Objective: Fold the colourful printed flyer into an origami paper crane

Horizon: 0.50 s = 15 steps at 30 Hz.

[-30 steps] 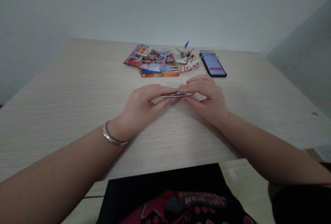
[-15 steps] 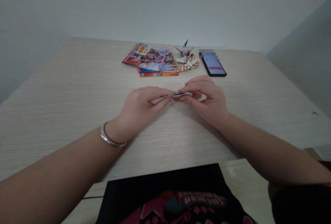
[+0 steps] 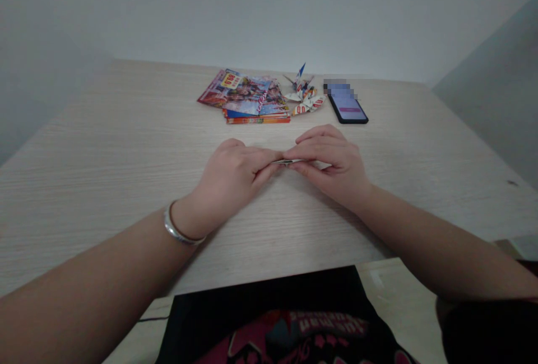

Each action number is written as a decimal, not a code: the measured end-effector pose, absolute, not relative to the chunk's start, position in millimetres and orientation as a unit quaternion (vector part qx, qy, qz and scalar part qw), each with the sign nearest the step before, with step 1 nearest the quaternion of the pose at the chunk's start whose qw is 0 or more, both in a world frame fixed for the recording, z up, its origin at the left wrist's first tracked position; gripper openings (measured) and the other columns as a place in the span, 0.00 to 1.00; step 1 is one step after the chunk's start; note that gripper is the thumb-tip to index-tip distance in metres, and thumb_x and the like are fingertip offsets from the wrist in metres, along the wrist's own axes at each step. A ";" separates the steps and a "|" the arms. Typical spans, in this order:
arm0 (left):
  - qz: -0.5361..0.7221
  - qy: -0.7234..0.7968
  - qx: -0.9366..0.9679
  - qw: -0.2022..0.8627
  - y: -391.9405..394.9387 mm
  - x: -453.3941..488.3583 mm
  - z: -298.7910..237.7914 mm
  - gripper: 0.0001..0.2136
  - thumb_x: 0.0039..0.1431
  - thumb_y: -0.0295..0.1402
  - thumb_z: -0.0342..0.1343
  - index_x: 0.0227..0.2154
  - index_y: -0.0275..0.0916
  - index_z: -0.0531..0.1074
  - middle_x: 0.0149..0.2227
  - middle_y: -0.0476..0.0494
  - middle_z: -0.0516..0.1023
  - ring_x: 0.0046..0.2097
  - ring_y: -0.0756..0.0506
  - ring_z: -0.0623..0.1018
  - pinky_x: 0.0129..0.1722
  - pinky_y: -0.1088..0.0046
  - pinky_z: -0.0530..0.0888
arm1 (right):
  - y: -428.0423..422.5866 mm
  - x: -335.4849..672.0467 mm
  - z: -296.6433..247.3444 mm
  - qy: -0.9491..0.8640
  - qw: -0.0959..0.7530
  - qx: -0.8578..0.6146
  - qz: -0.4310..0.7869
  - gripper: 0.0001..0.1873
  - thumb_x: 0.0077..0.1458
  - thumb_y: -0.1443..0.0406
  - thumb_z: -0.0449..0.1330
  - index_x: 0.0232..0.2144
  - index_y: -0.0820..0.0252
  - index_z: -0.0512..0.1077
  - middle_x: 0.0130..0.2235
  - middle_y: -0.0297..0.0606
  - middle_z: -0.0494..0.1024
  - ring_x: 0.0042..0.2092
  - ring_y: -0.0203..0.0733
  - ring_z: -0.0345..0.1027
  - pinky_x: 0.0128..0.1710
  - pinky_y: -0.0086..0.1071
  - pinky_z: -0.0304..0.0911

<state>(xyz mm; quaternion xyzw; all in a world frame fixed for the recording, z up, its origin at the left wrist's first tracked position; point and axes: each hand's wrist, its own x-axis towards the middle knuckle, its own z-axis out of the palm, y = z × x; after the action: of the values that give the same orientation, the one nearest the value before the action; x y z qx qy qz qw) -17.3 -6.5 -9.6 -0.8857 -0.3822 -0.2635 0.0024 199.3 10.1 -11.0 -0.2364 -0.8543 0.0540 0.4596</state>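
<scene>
Pale wood worktop (image 3: 105,145) meets a plain white wall; near its middle the left hand (image 3: 229,176) and right hand (image 3: 332,162) meet fingertip to fingertip, each grip pinched shut on a small folded paper (image 3: 290,161) held flat and low; a silver bracelet (image 3: 179,232) circles the left wrist; farther back lie printed sheets (image 3: 247,98), their yellow label's red digits too small to read, paper cranes (image 3: 303,95) just beside them, and a lit phone (image 3: 348,107).

Left hand (image 3: 229,171): knuckles up, fingers curled, pinched closed at the grip | Right hand (image 3: 336,162): fingers extended over thumb, pinched closed, fingertips meeting the left's | Forearms: both angled inward toward the grip
</scene>
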 end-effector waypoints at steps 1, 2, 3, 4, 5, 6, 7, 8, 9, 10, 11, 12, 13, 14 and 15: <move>-0.266 -0.380 -0.886 0.005 -6.5 -17.4 -9.9 0.15 0.71 0.35 0.47 0.43 0.40 0.80 0.30 0.47 0.83 0.30 0.47 0.78 0.35 0.66 0.67 | 9.1 199.1 -10.8 -0.851 0.461 -0.245 0.060 0.06 0.60 0.63 0.65 0.40 0.51 0.81 0.35 0.31 0.84 0.41 0.39 0.77 0.45 0.37 0.71; -0.266 -0.378 -0.887 0.007 -6.4 -17.5 -10.0 0.15 0.72 0.35 0.47 0.43 0.40 0.80 0.30 0.47 0.83 0.30 0.47 0.78 0.35 0.66 0.67 | 8.2 198.9 -10.7 -0.845 0.465 -0.256 0.066 0.06 0.59 0.63 0.66 0.39 0.51 0.81 0.35 0.32 0.84 0.41 0.39 0.76 0.44 0.37 0.71; -0.266 -0.377 -0.887 0.010 -6.2 -17.6 -9.8 0.15 0.72 0.35 0.47 0.42 0.40 0.80 0.30 0.47 0.83 0.30 0.46 0.78 0.35 0.66 0.67 | 7.3 198.6 -10.5 -0.839 0.468 -0.267 0.073 0.06 0.59 0.63 0.66 0.39 0.52 0.81 0.35 0.33 0.84 0.41 0.39 0.76 0.44 0.36 0.72; -0.264 -0.374 -0.889 0.011 -6.0 -17.5 -9.4 0.15 0.72 0.35 0.47 0.42 0.40 0.80 0.29 0.47 0.82 0.29 0.47 0.78 0.34 0.66 0.67 | 6.6 198.3 -10.3 -0.835 0.470 -0.273 0.078 0.05 0.58 0.63 0.66 0.39 0.53 0.81 0.35 0.34 0.84 0.41 0.39 0.76 0.44 0.36 0.72; -0.263 -0.371 -0.891 0.011 -5.8 -17.3 -8.9 0.15 0.72 0.35 0.47 0.41 0.40 0.80 0.28 0.48 0.82 0.29 0.47 0.77 0.34 0.67 0.66 | 6.2 198.0 -10.0 -0.834 0.473 -0.274 0.081 0.04 0.58 0.63 0.66 0.38 0.53 0.81 0.35 0.34 0.84 0.41 0.39 0.76 0.44 0.36 0.72; -0.261 -0.369 -0.892 0.011 -5.7 -17.1 -8.4 0.15 0.72 0.36 0.47 0.41 0.39 0.80 0.27 0.48 0.81 0.28 0.47 0.77 0.33 0.67 0.66 | 6.0 197.8 -9.7 -0.834 0.474 -0.270 0.081 0.04 0.58 0.64 0.66 0.37 0.53 0.80 0.34 0.33 0.84 0.41 0.39 0.76 0.44 0.36 0.71; -0.260 -0.366 -0.893 0.011 -5.6 -16.8 -8.0 0.15 0.72 0.36 0.47 0.41 0.39 0.80 0.26 0.48 0.80 0.27 0.47 0.76 0.33 0.67 0.66 | 6.1 197.6 -9.3 -0.836 0.475 -0.263 0.080 0.03 0.58 0.64 0.66 0.36 0.52 0.80 0.34 0.32 0.84 0.40 0.39 0.76 0.45 0.37 0.71; -0.261 -0.363 -0.894 0.012 -5.7 -16.4 -7.6 0.15 0.72 0.36 0.47 0.41 0.39 0.80 0.26 0.49 0.80 0.27 0.47 0.76 0.33 0.67 0.65 | 6.4 197.4 -9.0 -0.838 0.475 -0.257 0.078 0.03 0.59 0.64 0.66 0.36 0.52 0.80 0.34 0.32 0.84 0.40 0.39 0.76 0.45 0.37 0.70; -0.261 -0.362 -0.895 0.013 -5.8 -16.0 -7.3 0.15 0.72 0.36 0.47 0.40 0.39 0.80 0.26 0.49 0.80 0.27 0.48 0.75 0.32 0.68 0.65 | 6.8 197.3 -8.6 -0.840 0.476 -0.251 0.077 0.02 0.58 0.65 0.66 0.36 0.52 0.80 0.34 0.31 0.84 0.40 0.39 0.76 0.45 0.37 0.70; -0.260 -0.361 -0.895 0.014 -6.0 -15.6 -7.1 0.16 0.72 0.36 0.47 0.39 0.40 0.80 0.26 0.49 0.79 0.27 0.48 0.75 0.32 0.68 0.65 | 7.2 197.2 -8.3 -0.840 0.477 -0.246 0.076 0.02 0.58 0.65 0.66 0.35 0.52 0.79 0.34 0.31 0.84 0.39 0.39 0.76 0.45 0.37 0.70; -0.258 -0.362 -0.896 0.016 -6.3 -15.2 -7.0 0.16 0.72 0.36 0.47 0.38 0.40 0.80 0.26 0.49 0.79 0.27 0.48 0.75 0.32 0.68 0.65 | 7.5 197.2 -8.1 -0.840 0.479 -0.244 0.075 0.02 0.58 0.66 0.66 0.35 0.53 0.79 0.33 0.31 0.84 0.39 0.39 0.76 0.45 0.37 0.70; -0.256 -0.363 -0.896 0.017 -6.4 -14.9 -7.0 0.16 0.72 0.36 0.47 0.37 0.40 0.79 0.26 0.49 0.79 0.27 0.48 0.75 0.32 0.68 0.65 | 7.8 197.2 -8.0 -0.840 0.480 -0.243 0.075 0.02 0.58 0.66 0.66 0.34 0.53 0.79 0.33 0.31 0.84 0.39 0.39 0.76 0.45 0.37 0.70; -0.252 -0.364 -0.896 0.016 -6.5 -14.7 -7.1 0.16 0.72 0.37 0.47 0.36 0.40 0.79 0.26 0.49 0.79 0.28 0.48 0.76 0.33 0.68 0.66 | 8.0 197.3 -8.0 -0.840 0.480 -0.244 0.076 0.02 0.58 0.66 0.66 0.34 0.53 0.79 0.33 0.31 0.84 0.39 0.39 0.75 0.45 0.37 0.70; -0.247 -0.366 -0.897 0.014 -6.4 -14.6 -7.2 0.16 0.72 0.37 0.47 0.36 0.40 0.79 0.26 0.49 0.80 0.28 0.48 0.76 0.33 0.68 0.66 | 8.1 197.4 -8.1 -0.840 0.478 -0.246 0.077 0.02 0.58 0.66 0.66 0.34 0.53 0.79 0.33 0.31 0.84 0.39 0.39 0.75 0.45 0.38 0.70; -0.243 -0.368 -0.897 0.012 -6.2 -14.6 -7.4 0.16 0.72 0.37 0.47 0.36 0.40 0.79 0.27 0.49 0.80 0.28 0.48 0.76 0.33 0.68 0.66 | 8.0 197.6 -8.4 -0.840 0.475 -0.249 0.078 0.02 0.59 0.66 0.65 0.34 0.53 0.79 0.32 0.31 0.84 0.39 0.39 0.75 0.44 0.38 0.70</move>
<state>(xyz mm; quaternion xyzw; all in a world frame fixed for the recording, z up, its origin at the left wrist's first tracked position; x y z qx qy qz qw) -14.6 -6.2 -7.4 -0.8975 -0.3678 -0.2431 0.0120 197.6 8.0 -8.4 -0.2490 -0.8403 0.0784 0.4751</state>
